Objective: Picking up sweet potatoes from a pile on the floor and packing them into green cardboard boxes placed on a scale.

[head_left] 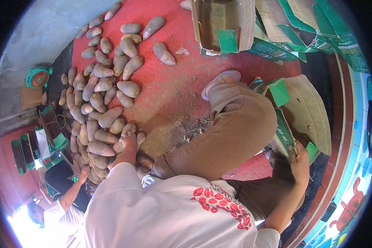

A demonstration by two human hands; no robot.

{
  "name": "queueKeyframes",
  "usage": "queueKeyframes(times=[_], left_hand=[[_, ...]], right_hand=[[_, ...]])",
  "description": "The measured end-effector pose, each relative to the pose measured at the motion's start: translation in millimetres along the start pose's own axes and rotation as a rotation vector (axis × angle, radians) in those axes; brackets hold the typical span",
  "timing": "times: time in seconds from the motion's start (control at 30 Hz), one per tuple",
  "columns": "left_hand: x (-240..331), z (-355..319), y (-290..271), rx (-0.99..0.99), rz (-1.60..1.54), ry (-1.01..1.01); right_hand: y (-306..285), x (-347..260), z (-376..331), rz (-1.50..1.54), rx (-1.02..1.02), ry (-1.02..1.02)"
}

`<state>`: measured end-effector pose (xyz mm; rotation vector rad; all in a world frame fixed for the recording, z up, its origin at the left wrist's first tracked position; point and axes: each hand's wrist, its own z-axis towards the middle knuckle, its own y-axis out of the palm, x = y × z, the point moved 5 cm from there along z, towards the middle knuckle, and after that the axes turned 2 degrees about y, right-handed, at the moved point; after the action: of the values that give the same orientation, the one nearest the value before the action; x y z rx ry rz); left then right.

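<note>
From the head view we see our left hand [127,142] resting on the heap of brown sweet potatoes [96,108] on the red floor [173,87], fingers curled loosely over one tuber; we cannot tell whether they grip it. Our right hand [299,162] is closed on the edge of a green-and-tan cardboard box [306,109] just beside our bent knee [239,124]. More flattened boxes [314,25] lie at the top right. Another person's hand [84,173] reaches into the heap at lower left.
</note>
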<state>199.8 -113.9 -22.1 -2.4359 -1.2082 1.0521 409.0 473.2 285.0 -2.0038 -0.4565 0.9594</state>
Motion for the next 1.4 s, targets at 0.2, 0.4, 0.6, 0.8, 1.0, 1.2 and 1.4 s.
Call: queueKeyframes(times=[0.2, 0.4, 0.6, 0.8, 1.0, 1.2, 1.4], left_hand=[[-26, 34, 34, -0.101, -0.019, -0.053], [-17, 38, 41, 0.11, -0.08, 0.014], [-18, 20, 25, 0.174, 0.078, 0.09], [-17, 32, 36, 0.063, 0.281, 0.152], [-30, 25, 29, 0.058, 0.047, 0.077], [-4, 2, -78, 0.081, -0.282, 0.107], [36, -2, -164, 0.225, -0.458, 0.282]], right_hand=[[0, 6, 1, -0.021, 0.03, -0.001], [0, 7, 2, -0.059, 0.044, -0.032], [-1, 0, 5, -0.015, 0.054, -0.008], [-1, 4, 5, -0.023, 0.066, 0.007], [-1, -2, 7, -0.062, 0.067, -0.002], [-2, -2, 2, -0.041, 0.077, -0.015], [-3, -5, -3, -0.096, 0.093, -0.079]])
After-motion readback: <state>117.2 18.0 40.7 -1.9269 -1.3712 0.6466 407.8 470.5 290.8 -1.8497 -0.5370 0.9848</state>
